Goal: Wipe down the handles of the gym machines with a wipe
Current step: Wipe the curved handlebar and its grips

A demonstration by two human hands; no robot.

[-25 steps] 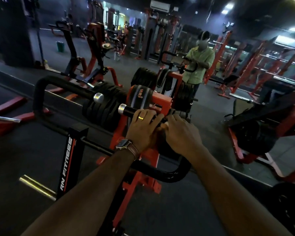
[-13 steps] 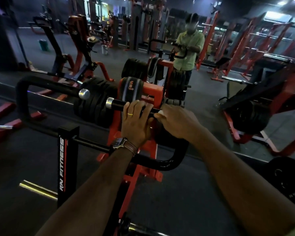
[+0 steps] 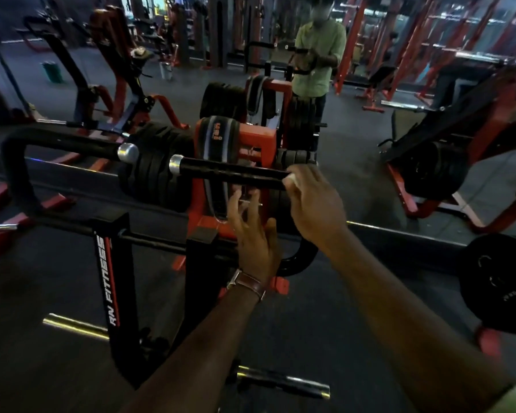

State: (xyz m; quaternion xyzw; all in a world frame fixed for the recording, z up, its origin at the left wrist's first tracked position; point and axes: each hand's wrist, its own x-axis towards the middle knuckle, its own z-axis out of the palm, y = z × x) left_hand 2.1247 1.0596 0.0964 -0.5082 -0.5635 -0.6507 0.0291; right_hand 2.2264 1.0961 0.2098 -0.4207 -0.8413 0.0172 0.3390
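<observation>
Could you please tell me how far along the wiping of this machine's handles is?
Done: cannot be judged from how the grips look. In hand: the right hand presses a white wipe on the inner end of the near handle; the left hand hangs open below it. Left: the far handle is untouched.

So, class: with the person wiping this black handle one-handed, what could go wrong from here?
1. The right hand holds the white wipe only at the inner end of the black handle; the stretch toward the chrome end cap may get skipped.
2. The left hand hangs open below the handle, steadying nothing, so the handle might shift under pressure.
3. Little of the wipe shows; it may slip out of the grip.
</observation>
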